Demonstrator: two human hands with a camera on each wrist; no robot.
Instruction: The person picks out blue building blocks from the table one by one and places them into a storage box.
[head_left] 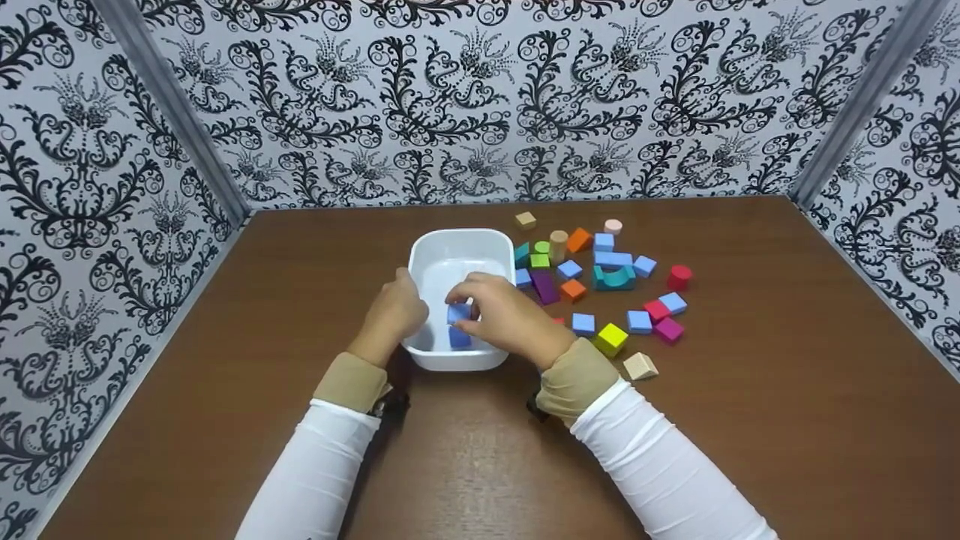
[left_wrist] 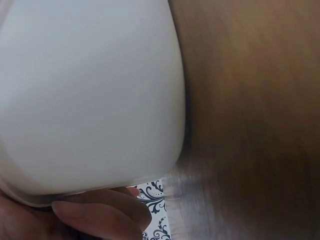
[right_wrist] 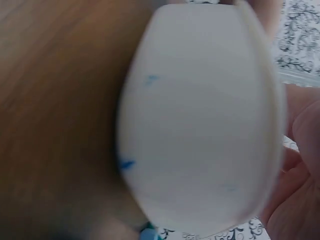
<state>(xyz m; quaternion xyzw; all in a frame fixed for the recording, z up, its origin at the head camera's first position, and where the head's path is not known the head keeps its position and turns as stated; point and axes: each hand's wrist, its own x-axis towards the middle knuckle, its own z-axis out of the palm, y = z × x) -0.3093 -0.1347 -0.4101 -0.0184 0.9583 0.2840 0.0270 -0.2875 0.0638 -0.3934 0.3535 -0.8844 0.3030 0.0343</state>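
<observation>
A white plastic tub (head_left: 461, 361) stands on the table, and its outer wall fills much of both wrist views. At its left rim, my left hand (head_left: 394, 311) grips the edge, with curled fingers (left_wrist: 100, 220) against the rim in the left wrist view. My right hand (head_left: 510, 315) reaches over the tub's right side and pinches a blue block (head_left: 458, 312) between thumb and fingers. Just nearer to me, a second blue block (head_left: 460, 338) lies on the tub's floor. The tub hides the right fingertips in the right wrist view.
Right of the tub lie several loose blocks, among them a teal arch (head_left: 613, 279), a yellow cube (head_left: 611, 340), a red cylinder (head_left: 680, 277), a purple block (head_left: 545, 287) and a pale wooden wedge (head_left: 640, 367). Patterned walls (head_left: 480, 105) border the brown table (head_left: 300, 300).
</observation>
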